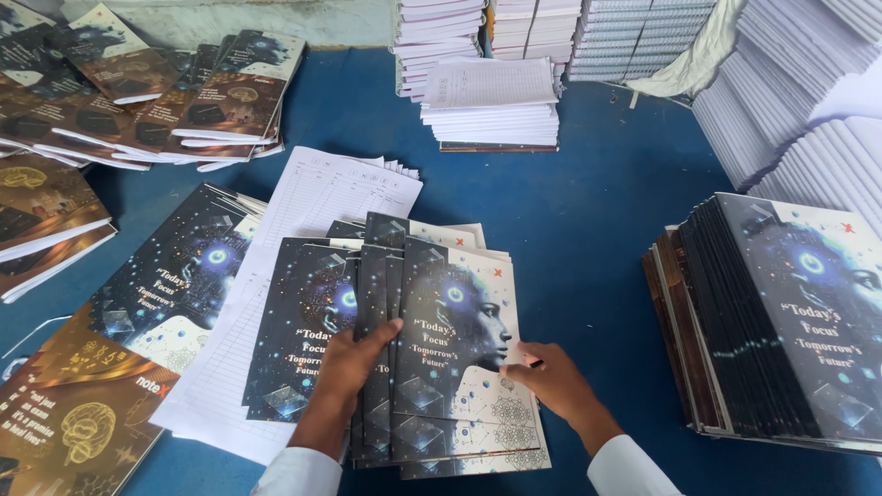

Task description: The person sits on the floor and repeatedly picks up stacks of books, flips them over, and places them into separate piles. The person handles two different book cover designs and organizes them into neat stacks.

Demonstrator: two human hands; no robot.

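— Blue table (588, 230) all around you, and it's crowded. What sits right under your hands?

— A fanned stack of dark-covered notebooks (450, 367), each cover showing a pale face in profile against a starry pattern. It lies near the front edge of the table, in front of you, partly on top of loose ruled sheets (312, 202).

— What is your left hand (354, 363) doing?

— It rests on the left part of that fan, thumb stretched out onto the top cover. Your fingers curl around the edges of the lower covers, so your grip looks partly closed on them; how firmly, you cannot tell.

— And your right hand (551, 381)?

— It lies flat at the right edge of the top cover, fingertips touching it, palm down. That grip is open and encloses nothing.

— What else is about?

— To your right, well apart from your hands, stands a tall pile of the same notebooks (781, 321). On your left lie brown-covered notebooks (83, 413) with a golden brain drawing, and more brown ones are heaped at the far left corner (147, 92). Along the far side and the right stand white stacks of bound pages (491, 101)
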